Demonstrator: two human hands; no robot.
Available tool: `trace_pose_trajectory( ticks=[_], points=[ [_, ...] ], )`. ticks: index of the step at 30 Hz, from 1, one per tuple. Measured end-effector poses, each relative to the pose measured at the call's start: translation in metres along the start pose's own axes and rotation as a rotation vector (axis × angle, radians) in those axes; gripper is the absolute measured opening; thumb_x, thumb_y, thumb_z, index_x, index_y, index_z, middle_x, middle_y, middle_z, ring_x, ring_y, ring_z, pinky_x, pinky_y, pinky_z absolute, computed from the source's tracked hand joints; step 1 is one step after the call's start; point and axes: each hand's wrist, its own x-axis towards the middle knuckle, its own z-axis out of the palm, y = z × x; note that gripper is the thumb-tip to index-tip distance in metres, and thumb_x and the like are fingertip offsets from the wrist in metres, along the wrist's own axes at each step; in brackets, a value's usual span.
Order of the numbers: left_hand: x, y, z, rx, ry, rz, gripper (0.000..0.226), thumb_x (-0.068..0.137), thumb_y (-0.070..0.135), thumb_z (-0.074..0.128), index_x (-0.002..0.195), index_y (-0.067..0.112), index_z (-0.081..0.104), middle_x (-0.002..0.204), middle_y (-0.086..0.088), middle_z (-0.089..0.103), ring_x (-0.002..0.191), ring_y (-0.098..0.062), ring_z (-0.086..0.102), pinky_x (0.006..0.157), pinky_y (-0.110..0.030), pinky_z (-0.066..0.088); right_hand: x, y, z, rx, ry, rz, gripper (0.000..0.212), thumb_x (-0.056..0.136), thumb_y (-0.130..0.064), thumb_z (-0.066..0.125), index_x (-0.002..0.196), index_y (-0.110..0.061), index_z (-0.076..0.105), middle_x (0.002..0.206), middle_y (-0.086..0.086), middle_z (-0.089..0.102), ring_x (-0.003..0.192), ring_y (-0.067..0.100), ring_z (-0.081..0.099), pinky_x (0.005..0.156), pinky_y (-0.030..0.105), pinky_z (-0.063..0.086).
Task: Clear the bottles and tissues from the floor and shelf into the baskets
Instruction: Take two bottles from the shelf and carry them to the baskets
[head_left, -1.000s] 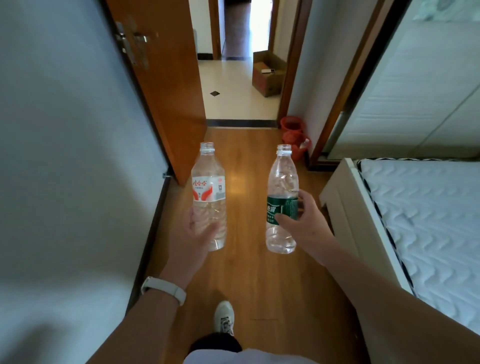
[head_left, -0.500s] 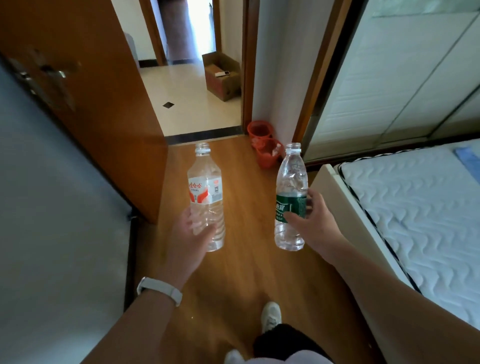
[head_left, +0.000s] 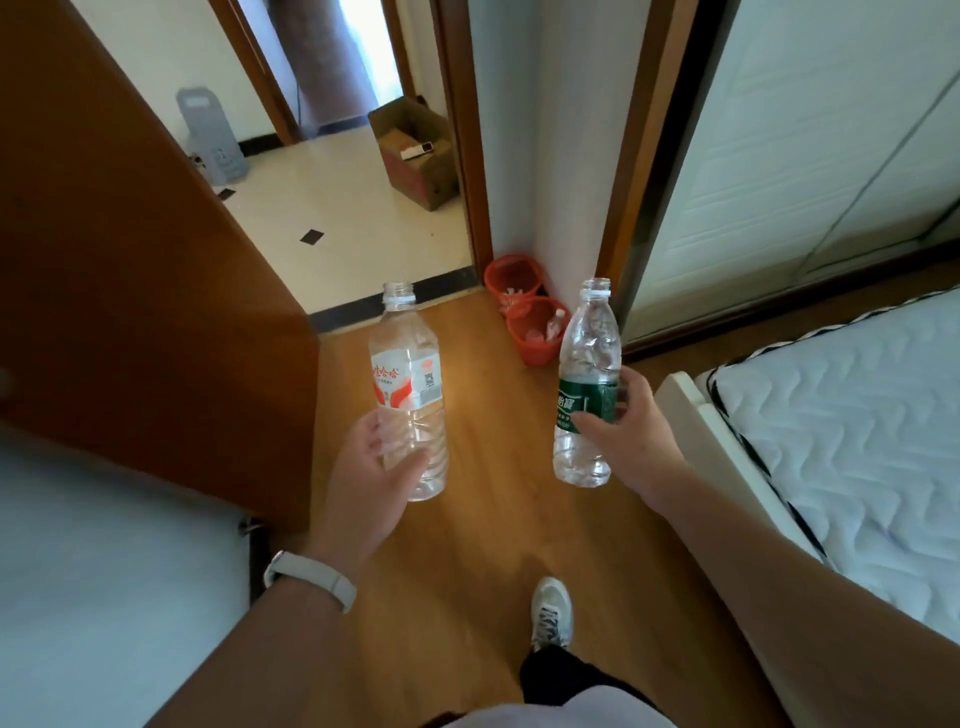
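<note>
My left hand (head_left: 371, 470) grips the lower part of an empty clear bottle with a red and white label (head_left: 408, 384), held upright with no cap. My right hand (head_left: 626, 434) holds a second uncapped clear bottle with a green label (head_left: 587, 382), also upright. Ahead on the wooden floor, against the white wall corner, stand two red baskets. The nearer red basket (head_left: 535, 353) has a small bottle and scraps inside; the farther red basket (head_left: 511, 280) holds white tissue. The green-label bottle partly hides the nearer basket's right side.
An open brown door (head_left: 156, 312) stands at the left. A white mattress (head_left: 852, 441) on a bed frame lies at the right, with a white wardrobe (head_left: 810, 156) behind it. Through the doorway is a tiled floor with a cardboard box (head_left: 415, 150). My shoe (head_left: 550, 610) is on the floor.
I have walked forward along the floor. The two red baskets and the doorway are closer and larger. Both bottles stay upright in my hands.
</note>
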Motion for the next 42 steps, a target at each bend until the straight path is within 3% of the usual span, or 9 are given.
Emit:
trace_pose_trajectory(
  ticks=[5, 8, 11, 17, 23, 27, 32, 35, 42],
  points=[
    [0.083, 0.044, 0.039, -0.033, -0.042, 0.032, 0.047, 0.083, 0.019, 0.076, 0.109, 0.045, 0.047, 0.098, 0.038, 0.061, 0.093, 0.015, 0.06, 0.062, -0.008, 0.05, 0.087, -0.035, -0.029, 0.008, 0.023, -0.031, 0.074, 0.078, -0.031, 0.075, 0.138, -0.034, 0.033, 0.106, -0.017, 0.058, 0.084, -0.002, 0.062, 0.052, 0.01, 0.048],
    [0.119, 0.065, 0.053, -0.007, -0.069, 0.014, 0.051, 0.081, 0.017, 0.076, 0.11, 0.044, 0.045, 0.104, 0.028, 0.06, 0.097, 0.004, 0.062, 0.061, -0.007, 0.049, 0.119, -0.047, -0.035, 0.007, 0.053, -0.043, 0.073, 0.077, -0.031, 0.076, 0.136, -0.036, 0.034, 0.102, -0.021, 0.057, 0.082, -0.006, 0.061, 0.05, 0.008, 0.046],
    [0.166, 0.081, 0.063, -0.044, -0.077, 0.018, 0.056, 0.079, 0.015, 0.078, 0.114, 0.042, 0.043, 0.113, 0.016, 0.057, 0.1, -0.004, 0.062, 0.067, -0.015, 0.053, 0.155, -0.059, -0.037, 0.017, 0.064, -0.046, 0.074, 0.077, -0.032, 0.075, 0.138, -0.035, 0.033, 0.105, -0.02, 0.056, 0.087, -0.003, 0.06, 0.05, 0.009, 0.047],
    [0.25, 0.077, 0.075, -0.029, -0.119, -0.021, 0.061, 0.074, 0.022, 0.079, 0.126, 0.028, 0.047, 0.119, 0.004, 0.06, 0.112, -0.015, 0.059, 0.094, -0.043, 0.053, 0.216, -0.063, -0.025, -0.02, 0.092, -0.002, 0.074, 0.077, -0.035, 0.074, 0.138, -0.031, 0.034, 0.105, -0.019, 0.057, 0.087, -0.002, 0.061, 0.051, 0.01, 0.047],
    [0.364, 0.068, 0.088, -0.07, -0.201, -0.043, 0.057, 0.076, 0.017, 0.08, 0.123, 0.027, 0.049, 0.114, 0.006, 0.061, 0.106, -0.011, 0.061, 0.078, -0.025, 0.053, 0.296, -0.071, -0.001, -0.039, 0.165, 0.1, 0.077, 0.077, -0.035, 0.074, 0.141, -0.03, 0.032, 0.116, -0.011, 0.058, 0.092, 0.002, 0.059, 0.062, 0.016, 0.048],
    [0.446, 0.067, 0.089, -0.033, -0.291, -0.093, 0.051, 0.075, 0.019, 0.079, 0.116, 0.03, 0.051, 0.117, -0.003, 0.06, 0.109, -0.017, 0.061, 0.092, -0.045, 0.054, 0.354, -0.086, 0.021, -0.086, 0.205, 0.183, 0.075, 0.076, -0.035, 0.074, 0.138, -0.034, 0.033, 0.111, -0.016, 0.057, 0.091, 0.002, 0.059, 0.062, 0.017, 0.047],
    [0.541, 0.066, 0.094, 0.049, -0.404, -0.104, 0.052, 0.076, 0.018, 0.078, 0.119, 0.023, 0.049, 0.115, -0.002, 0.055, 0.11, -0.018, 0.056, 0.096, -0.047, 0.051, 0.427, -0.106, 0.052, -0.113, 0.283, 0.244, 0.073, 0.075, -0.038, 0.074, 0.136, -0.037, 0.034, 0.101, -0.027, 0.052, 0.086, -0.005, 0.056, 0.058, 0.012, 0.043],
    [0.583, 0.061, 0.101, 0.103, -0.464, -0.106, 0.045, 0.078, 0.018, 0.076, 0.113, 0.025, 0.049, 0.108, 0.001, 0.053, 0.105, -0.016, 0.056, 0.092, -0.042, 0.053, 0.456, -0.107, 0.068, -0.104, 0.303, 0.264, 0.072, 0.073, -0.04, 0.074, 0.132, -0.043, 0.033, 0.101, -0.029, 0.051, 0.086, -0.007, 0.056, 0.053, 0.009, 0.043],
    [0.656, 0.018, 0.155, 0.183, -0.512, -0.189, 0.049, 0.077, 0.018, 0.076, 0.116, 0.016, 0.047, 0.096, 0.009, 0.047, 0.089, -0.008, 0.047, 0.082, -0.03, 0.047, 0.538, -0.057, 0.082, -0.098, 0.255, 0.379, 0.075, 0.071, -0.038, 0.077, 0.133, -0.041, 0.034, 0.101, -0.028, 0.053, 0.086, -0.014, 0.056, 0.06, 0.01, 0.043]
  ],
)
